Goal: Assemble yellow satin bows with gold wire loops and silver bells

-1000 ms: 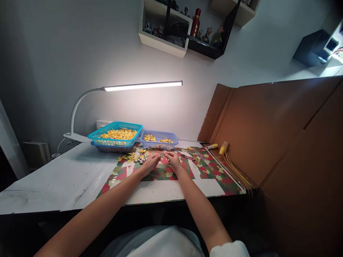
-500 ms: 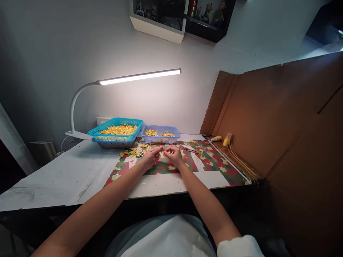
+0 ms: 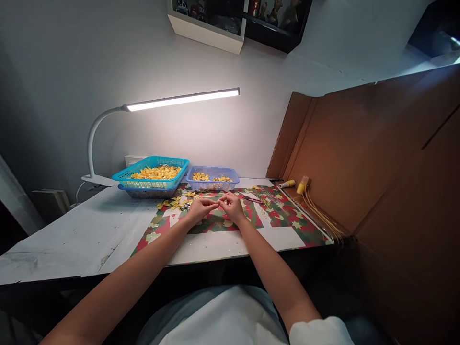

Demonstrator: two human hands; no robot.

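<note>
Over the patterned red and green mat [image 3: 251,220], my left hand [image 3: 200,210] and my right hand [image 3: 231,207] meet at the fingertips. Both are closed in a pinch. Whatever lies between the fingers is too small to make out. Just left of my left hand are several yellow bow-like pieces [image 3: 174,204] and a small cluster of shiny silvery bits [image 3: 185,206]. To the right of my right hand lies a tool with reddish handles [image 3: 253,199], and beside it a patch of small gold bits [image 3: 266,203].
A turquoise basket [image 3: 120,180] of yellow pieces rests on a blue one at the back left. Next to it stands a periwinkle basket [image 3: 212,184]. A lit lamp [image 3: 183,99] overhangs the table. Cardboard [image 3: 359,143] walls the right side, near yellow-topped spools [image 3: 303,185] and cords [image 3: 323,213].
My left hand's fingers, stretched out before, have curled into a pinch against my right fingertips. The whole view has shifted slightly.
</note>
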